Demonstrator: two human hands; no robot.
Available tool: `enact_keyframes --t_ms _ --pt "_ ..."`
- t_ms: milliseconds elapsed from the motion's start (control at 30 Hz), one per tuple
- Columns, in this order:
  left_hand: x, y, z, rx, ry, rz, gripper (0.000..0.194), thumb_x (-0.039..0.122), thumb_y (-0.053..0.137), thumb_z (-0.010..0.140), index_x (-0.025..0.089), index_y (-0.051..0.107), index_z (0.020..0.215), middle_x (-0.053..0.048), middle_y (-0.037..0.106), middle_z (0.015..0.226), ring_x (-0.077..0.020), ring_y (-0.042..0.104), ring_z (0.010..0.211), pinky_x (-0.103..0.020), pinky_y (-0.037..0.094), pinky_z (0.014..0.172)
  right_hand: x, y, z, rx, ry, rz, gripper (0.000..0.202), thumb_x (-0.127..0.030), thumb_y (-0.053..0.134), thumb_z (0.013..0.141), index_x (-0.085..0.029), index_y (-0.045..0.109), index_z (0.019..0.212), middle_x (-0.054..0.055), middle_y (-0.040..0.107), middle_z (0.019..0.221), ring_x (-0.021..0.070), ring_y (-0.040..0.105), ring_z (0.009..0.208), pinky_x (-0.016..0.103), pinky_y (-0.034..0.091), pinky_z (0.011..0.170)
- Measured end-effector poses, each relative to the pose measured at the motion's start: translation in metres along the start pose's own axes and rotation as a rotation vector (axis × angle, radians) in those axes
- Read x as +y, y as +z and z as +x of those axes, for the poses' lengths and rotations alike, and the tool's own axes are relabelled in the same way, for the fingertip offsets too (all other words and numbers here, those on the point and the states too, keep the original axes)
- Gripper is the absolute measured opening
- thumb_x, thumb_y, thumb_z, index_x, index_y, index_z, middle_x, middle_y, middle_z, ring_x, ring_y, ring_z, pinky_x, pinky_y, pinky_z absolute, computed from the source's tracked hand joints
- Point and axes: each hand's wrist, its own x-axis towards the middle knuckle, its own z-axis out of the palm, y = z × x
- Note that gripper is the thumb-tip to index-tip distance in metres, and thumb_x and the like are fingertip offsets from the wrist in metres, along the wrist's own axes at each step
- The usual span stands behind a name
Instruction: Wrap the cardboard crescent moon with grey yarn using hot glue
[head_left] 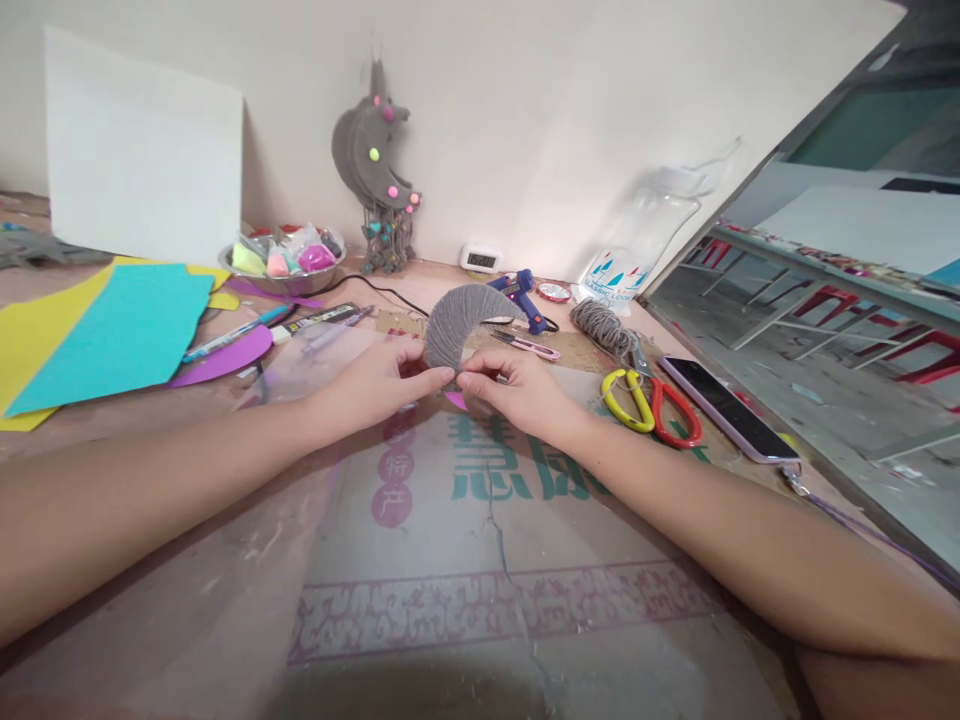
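Observation:
A crescent moon wrapped in grey yarn is held up over the middle of the table. My left hand pinches its lower left edge between thumb and fingers. On the lower right, my right hand grips the same crescent close to its bottom, the two thumbs nearly meeting. A strand of grey yarn trails over the printed plastic sheet below. Part of a small purple piece shows beneath the hands.
Yellow-and-red-handled scissors, a grey yarn bundle and a phone lie right. Behind are a blue glue gun and a small clock. Left are a turquoise sheet and a metal bowl. A decorated moon hangs on the wall.

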Motion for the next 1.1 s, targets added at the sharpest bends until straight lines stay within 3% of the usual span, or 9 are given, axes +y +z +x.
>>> enact_keyframes --t_ms 167,333,500,633,800,933,1100 --pt "-0.002 -0.003 0.0 -0.033 -0.087 -0.113 0.029 0.044 0.046 0.083 0.018 0.057 0.075 0.003 0.049 0.061 -0.0097 0.045 0.051 -0.022 0.034 0.048 -0.003 -0.035 0.007 0.021 -0.004 -0.126 0.034 -0.04 0.047 0.086 -0.015 0.068 0.089 0.004 0.063 0.075 0.0125 0.052 0.065 0.026 0.041 0.063" --pt "-0.005 -0.001 0.001 -0.007 -0.073 -0.181 0.026 0.041 0.048 0.083 0.018 0.053 0.07 0.003 0.048 0.061 -0.009 0.045 0.052 -0.022 0.034 0.047 0.029 -0.066 0.012 0.173 -0.015 -0.52 0.026 -0.034 0.054 0.083 -0.014 0.069 0.092 0.007 0.068 0.088 0.0178 0.058 0.074 0.031 0.042 0.07" --pt "-0.006 0.0 0.001 -0.008 -0.1 -0.253 0.03 0.042 0.05 0.082 0.017 0.048 0.065 0.004 0.045 0.059 -0.0072 0.04 0.049 -0.022 0.033 0.046 0.054 -0.065 0.012 0.053 -0.148 -0.848 0.03 -0.026 0.05 0.085 -0.012 0.065 0.107 0.013 0.064 0.105 0.0237 0.057 0.095 0.034 0.042 0.084" --pt "-0.004 -0.002 0.001 -0.001 -0.125 -0.237 0.03 0.042 0.051 0.081 0.017 0.048 0.065 0.005 0.046 0.059 -0.0065 0.04 0.05 -0.021 0.033 0.048 0.056 -0.065 0.013 0.039 -0.178 -1.029 0.032 -0.018 0.043 0.086 -0.012 0.065 0.109 0.014 0.061 0.103 0.023 0.056 0.09 0.033 0.042 0.08" --pt "-0.006 -0.001 0.001 -0.009 -0.139 -0.285 0.031 0.043 0.051 0.082 0.016 0.049 0.067 0.004 0.046 0.061 -0.0065 0.041 0.051 -0.021 0.031 0.047 0.063 -0.073 0.015 -0.009 -0.136 -1.091 0.033 -0.016 0.04 0.087 -0.014 0.065 0.108 0.012 0.062 0.095 0.0221 0.058 0.085 0.031 0.042 0.075" --pt "-0.01 0.0 0.002 0.005 -0.161 -0.344 0.033 0.045 0.052 0.081 0.016 0.048 0.067 0.004 0.047 0.061 -0.0059 0.04 0.048 -0.02 0.031 0.045 0.061 -0.07 0.009 0.12 -0.121 -1.133 0.032 -0.014 0.038 0.087 -0.013 0.062 0.108 0.013 0.062 0.101 0.0235 0.059 0.084 0.032 0.043 0.07" --pt "-0.013 0.002 0.003 0.004 -0.179 -0.495 0.031 0.043 0.054 0.081 0.017 0.047 0.066 0.005 0.043 0.058 -0.0053 0.035 0.045 -0.02 0.029 0.043 0.035 -0.049 -0.002 0.295 -0.238 -0.95 0.029 -0.025 0.038 0.091 -0.014 0.057 0.111 0.012 0.059 0.102 0.0242 0.057 0.091 0.034 0.046 0.072"
